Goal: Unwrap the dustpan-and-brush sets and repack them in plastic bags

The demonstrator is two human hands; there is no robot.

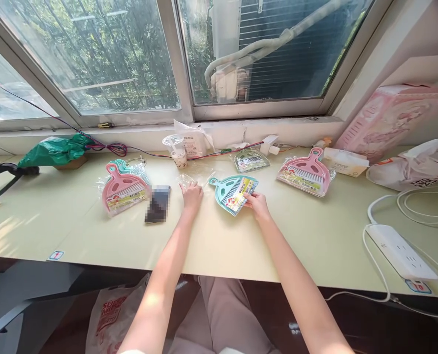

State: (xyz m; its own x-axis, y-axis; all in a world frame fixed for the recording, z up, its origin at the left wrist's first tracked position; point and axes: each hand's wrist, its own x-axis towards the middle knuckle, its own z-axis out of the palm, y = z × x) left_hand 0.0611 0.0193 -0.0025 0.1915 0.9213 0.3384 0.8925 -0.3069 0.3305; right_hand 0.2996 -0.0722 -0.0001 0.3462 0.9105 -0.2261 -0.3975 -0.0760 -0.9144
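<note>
A teal dustpan and brush set (226,196) with a yellow card lies at the middle of the table, and my right hand (256,204) pinches its lower right edge. My left hand (191,194) rests on a clear plastic bag (197,179), its fingertips closed on the film. Left of it are a dark phone (157,204), blurred out, and a wrapped pink dustpan set (125,189) overlapping teal ones (136,169). Another wrapped pink set (305,174) lies on the right. A clear-wrapped green piece (251,161) is behind the teal set.
Along the window wall stand a plastic cup (176,152), a white packet (195,140) and a green bag (58,149). A power strip (401,250) with cables, a tissue pack (346,162) and a pink box (396,120) are on the right.
</note>
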